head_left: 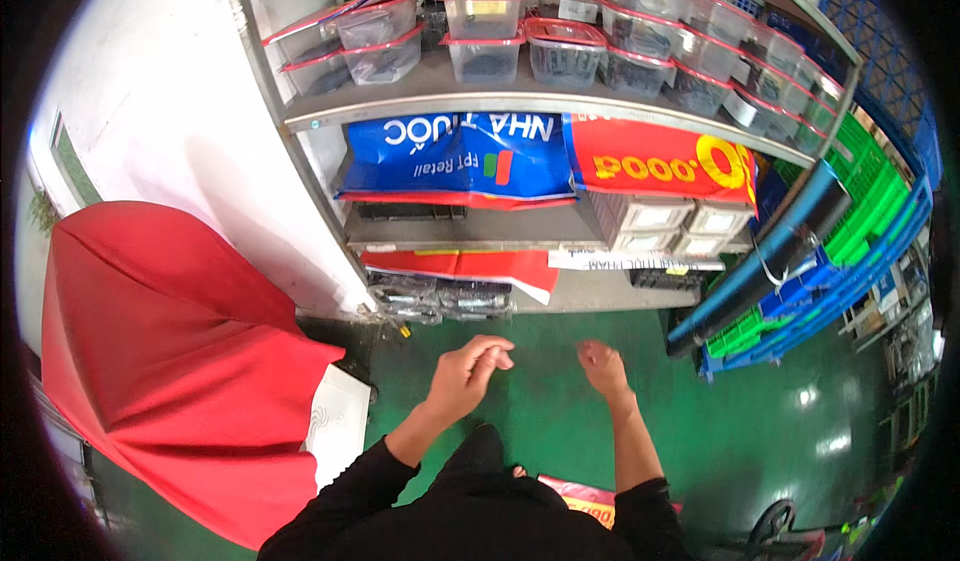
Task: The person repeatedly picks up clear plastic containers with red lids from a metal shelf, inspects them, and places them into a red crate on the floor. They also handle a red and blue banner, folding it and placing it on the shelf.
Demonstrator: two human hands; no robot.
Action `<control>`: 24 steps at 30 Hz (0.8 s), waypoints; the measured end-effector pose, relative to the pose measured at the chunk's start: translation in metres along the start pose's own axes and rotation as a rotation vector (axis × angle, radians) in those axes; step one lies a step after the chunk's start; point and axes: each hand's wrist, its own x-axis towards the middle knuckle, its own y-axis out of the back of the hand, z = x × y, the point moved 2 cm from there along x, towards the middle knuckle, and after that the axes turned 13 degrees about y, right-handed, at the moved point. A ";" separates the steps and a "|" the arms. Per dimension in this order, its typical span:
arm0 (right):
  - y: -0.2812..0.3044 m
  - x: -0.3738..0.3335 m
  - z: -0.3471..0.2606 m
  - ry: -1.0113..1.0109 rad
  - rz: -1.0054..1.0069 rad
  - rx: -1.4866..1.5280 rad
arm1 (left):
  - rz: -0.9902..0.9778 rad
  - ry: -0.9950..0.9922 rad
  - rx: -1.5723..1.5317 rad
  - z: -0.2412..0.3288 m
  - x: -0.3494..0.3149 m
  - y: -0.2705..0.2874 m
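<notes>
In the head view my left hand point(466, 374) is held out in front of my body over the green floor, its fingers curled in and the thumb against them. Nothing shows in it. My right hand point(602, 365) hangs a little to the right at about the same height, fingers folded, also with nothing visible in it. The two hands are apart and touch nothing. Beyond them stands a metal shelf rack point(540, 229). Its upper shelf carries clear plastic boxes with red lids point(567, 53). A blue printed banner point(450, 161) and a red one point(650, 153) hang below that shelf.
A red cloth point(190, 361) drapes over something at left, beside a white panel point(338, 426). Right of the rack lean a long dark-and-blue roll point(765, 251) and green crates point(850, 181). Pale drawer boxes point(645, 213) fill a middle shelf. A red-and-yellow printed sheet point(580, 498) lies near my feet.
</notes>
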 end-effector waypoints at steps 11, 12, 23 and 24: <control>0.109 0.294 0.020 0.155 0.294 0.248 | 0.518 -0.426 0.127 0.059 0.314 0.067; 0.121 0.315 0.027 0.250 0.448 0.098 | 0.561 -0.508 0.141 0.076 0.339 0.077; 0.182 0.442 0.044 0.351 0.954 -0.491 | 0.849 -0.548 0.142 0.085 0.474 0.105; 0.153 0.434 0.038 0.514 0.860 -0.441 | 0.744 -0.460 0.014 0.076 0.464 0.103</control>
